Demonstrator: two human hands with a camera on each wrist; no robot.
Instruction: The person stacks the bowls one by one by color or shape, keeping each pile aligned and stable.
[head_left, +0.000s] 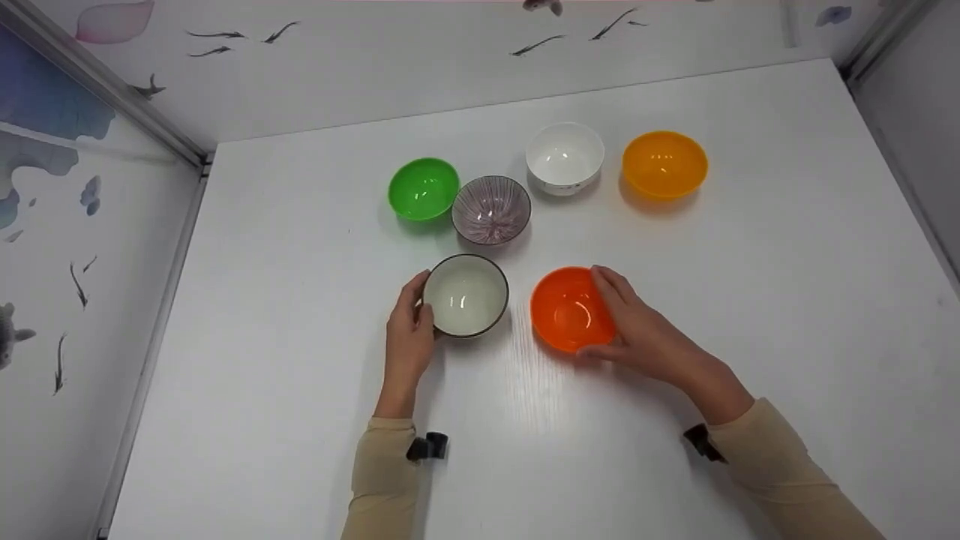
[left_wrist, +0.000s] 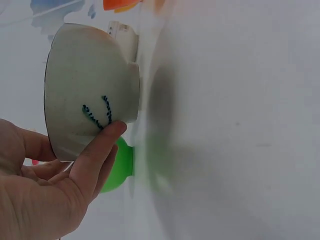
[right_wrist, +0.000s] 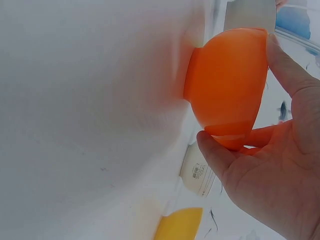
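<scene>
My left hand grips the left side of a cream bowl with a dark rim, its thumb near the rim. In the left wrist view the cream bowl shows a small blue-green pattern on its outside, and its foot stands off the table above a shadow. My right hand holds an orange bowl from the right, with thumb and fingers spread round its side. The right wrist view shows the orange bowl upright, a fingertip low on its wall. Both bowls look empty inside.
Behind the held bowls stand a green bowl, a purple striped bowl, a white bowl and a yellow-orange bowl. The white table meets patterned panels at the back and left.
</scene>
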